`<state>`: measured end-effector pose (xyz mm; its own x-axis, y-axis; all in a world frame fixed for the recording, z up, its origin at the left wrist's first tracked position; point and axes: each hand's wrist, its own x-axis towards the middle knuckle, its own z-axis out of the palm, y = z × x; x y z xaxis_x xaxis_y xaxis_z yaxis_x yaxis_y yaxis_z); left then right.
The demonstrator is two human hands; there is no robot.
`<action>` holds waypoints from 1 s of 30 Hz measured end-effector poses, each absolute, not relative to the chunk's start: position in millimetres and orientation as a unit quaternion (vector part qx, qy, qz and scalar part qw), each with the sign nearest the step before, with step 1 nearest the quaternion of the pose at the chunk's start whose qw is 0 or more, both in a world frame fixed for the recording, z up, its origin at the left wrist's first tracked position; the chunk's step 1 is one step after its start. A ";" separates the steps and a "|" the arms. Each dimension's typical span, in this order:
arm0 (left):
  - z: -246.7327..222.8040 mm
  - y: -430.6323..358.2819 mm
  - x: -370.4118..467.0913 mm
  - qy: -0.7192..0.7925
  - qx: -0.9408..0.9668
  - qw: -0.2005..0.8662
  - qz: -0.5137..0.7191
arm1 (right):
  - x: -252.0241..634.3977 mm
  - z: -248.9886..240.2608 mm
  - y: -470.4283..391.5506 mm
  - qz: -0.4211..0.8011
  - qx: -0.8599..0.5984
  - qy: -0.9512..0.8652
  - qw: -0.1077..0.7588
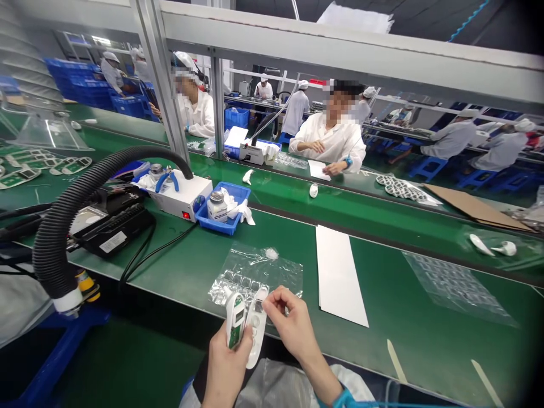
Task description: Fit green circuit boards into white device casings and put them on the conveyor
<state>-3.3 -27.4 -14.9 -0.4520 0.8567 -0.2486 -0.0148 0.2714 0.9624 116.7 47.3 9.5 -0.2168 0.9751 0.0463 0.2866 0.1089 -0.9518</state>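
Note:
My left hand (229, 360) is closed around an opened white device. One half (235, 320) shows a green circuit board and a small dark display; the other white shell half (255, 334) lies beside it, its inner side up. At the top of that shell, my right hand (291, 323) has thumb and index finger pinched together; what they hold, if anything, is too small to make out. Just beyond the hands, a clear plastic sheet with small square pieces (242, 279) rests on the green bench (289, 232).
A blue tray (223, 226) holds a metal-lidded jar and white tissues. White paper (340, 275) lies right of the hands. A black hose (55, 226) arches on the left beside a white box (181, 195). Across the belt (280, 192), a person (331, 136) in white works.

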 end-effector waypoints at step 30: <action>-5.4 -48.3 -30.1 0.668 0.314 0.377 0.559 | 79.9 0.2 25.3 0.521 -0.468 -0.620 0.354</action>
<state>-30.1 -48.3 -5.4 -0.5177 0.8417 -0.1534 -0.0018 0.1782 0.9840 79.9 25.3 0.2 -0.3115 0.9490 -0.0482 0.2099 0.0193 -0.9775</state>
